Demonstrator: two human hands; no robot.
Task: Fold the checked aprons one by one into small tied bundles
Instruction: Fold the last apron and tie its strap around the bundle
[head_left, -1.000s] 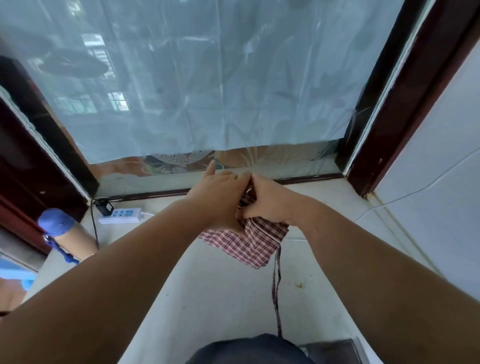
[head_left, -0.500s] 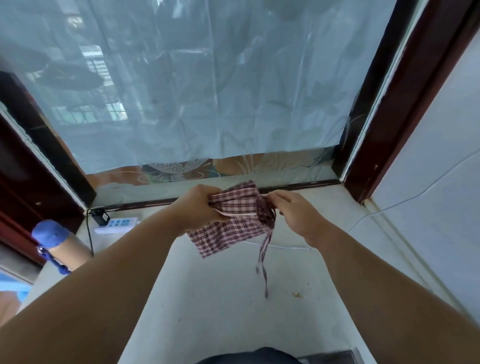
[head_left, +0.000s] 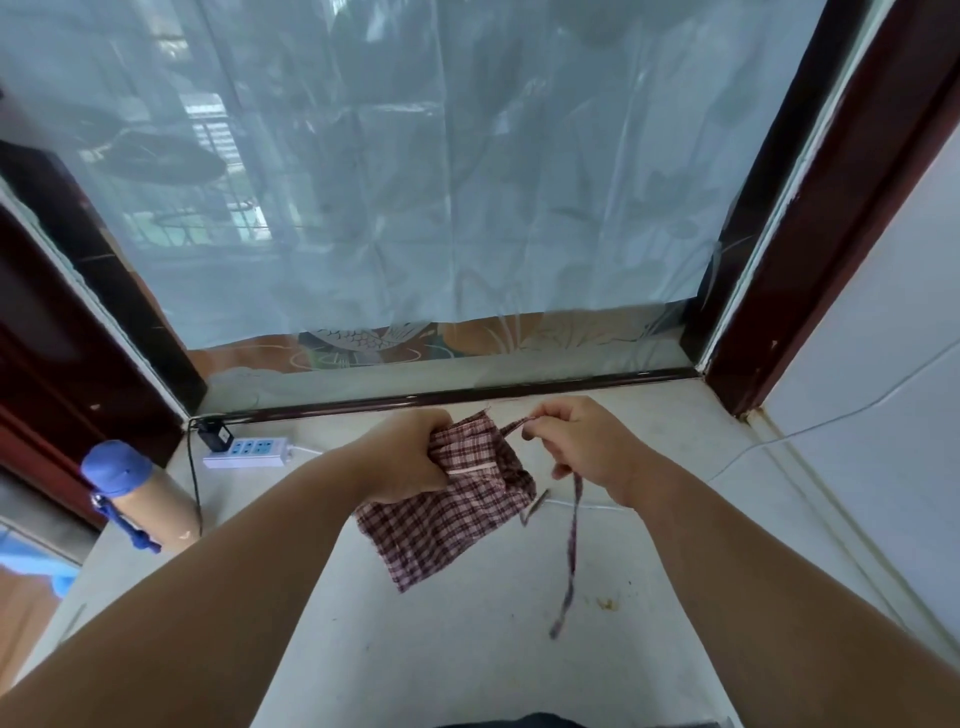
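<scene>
Checked strap now farther from apron

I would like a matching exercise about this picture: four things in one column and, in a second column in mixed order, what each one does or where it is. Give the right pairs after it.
Column A
1. left hand
2. right hand
3. power strip
4. bottle

Column B
a. white, lies near the window frame
b. grips the folded checked apron
c. at the far left, with a blue cap
d. pinches the apron strap

Pairs: 1-b, 2-d, 3-a, 4-c
</scene>
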